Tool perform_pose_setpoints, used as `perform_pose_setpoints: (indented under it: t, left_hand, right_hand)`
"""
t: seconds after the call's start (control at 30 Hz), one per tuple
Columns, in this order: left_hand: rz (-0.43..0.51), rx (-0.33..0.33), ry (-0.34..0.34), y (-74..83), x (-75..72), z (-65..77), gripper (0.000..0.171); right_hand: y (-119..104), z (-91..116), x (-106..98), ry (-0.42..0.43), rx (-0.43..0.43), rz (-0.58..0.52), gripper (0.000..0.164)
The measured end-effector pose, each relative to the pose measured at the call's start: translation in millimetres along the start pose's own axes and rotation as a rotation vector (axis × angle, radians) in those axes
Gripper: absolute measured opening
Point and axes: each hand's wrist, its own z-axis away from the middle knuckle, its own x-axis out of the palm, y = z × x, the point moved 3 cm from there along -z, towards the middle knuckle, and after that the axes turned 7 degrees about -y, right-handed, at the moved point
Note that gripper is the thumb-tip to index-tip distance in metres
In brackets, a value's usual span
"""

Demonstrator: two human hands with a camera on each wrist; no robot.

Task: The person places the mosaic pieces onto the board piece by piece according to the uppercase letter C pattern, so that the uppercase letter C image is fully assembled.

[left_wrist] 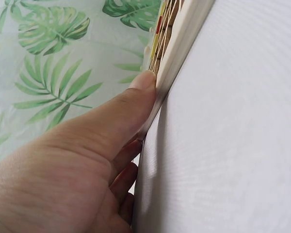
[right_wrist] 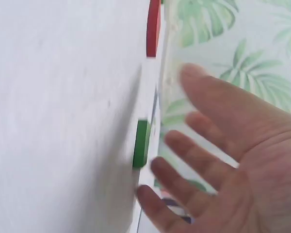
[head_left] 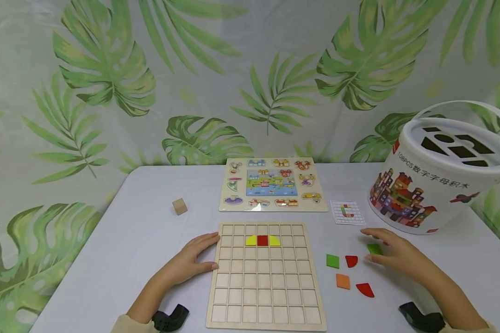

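A wooden grid board (head_left: 258,282) lies flat on the table. In its second row from the top, a red square (head_left: 262,240) sits between two yellow quarter-round pieces, left (head_left: 251,241) and right (head_left: 274,241). My left hand (head_left: 189,259) touches the board's left edge with thumb and fingertips; the left wrist view shows the thumb (left_wrist: 131,107) against the rim. Fingers spread, my right hand (head_left: 404,254) is beside and partly over a green piece (head_left: 374,249). In the right wrist view that green piece (right_wrist: 142,143) lies on the table, apart from the thumb.
Left of the right hand lie a green square (head_left: 332,261), an orange square (head_left: 343,281) and two red quarter-round pieces, upper (head_left: 352,261) and lower (head_left: 365,290). Behind are a pattern card (head_left: 346,212), a picture puzzle (head_left: 233,185), a wooden cube (head_left: 179,206) and a white bucket (head_left: 421,199).
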Motion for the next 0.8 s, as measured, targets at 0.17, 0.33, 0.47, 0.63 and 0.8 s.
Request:
perform_pose_setpoints:
  t: [0.17, 0.33, 0.47, 0.63, 0.8]
  left_hand:
    - [-0.013, 0.004, 0.003, 0.4, 0.4, -0.2, 0.071]
    - [-0.004, -0.006, 0.005, 0.7, 0.1, 0.1, 0.071]
    - [-0.005, -0.009, 0.002, 0.6, 0.1, -0.4, 0.071]
    - [-0.008, -0.004, -0.003, 0.1, 0.5, -0.7, 0.071]
    - [-0.001, -0.003, 0.000, 0.7, 0.1, -0.4, 0.071]
  right_hand:
    - [17, 1, 2, -0.037, -0.005, -0.009, 0.055]
    - [22, 0, 3, -0.044, 0.029, 0.031, 0.044]
    - [21, -1, 3, -0.051, 0.075, 0.053, 0.035]
    - [7, -4, 1, 0.002, 0.010, 0.059, 0.032]
    - [-24, -5, 3, 0.123, -0.126, 0.069, 0.030]
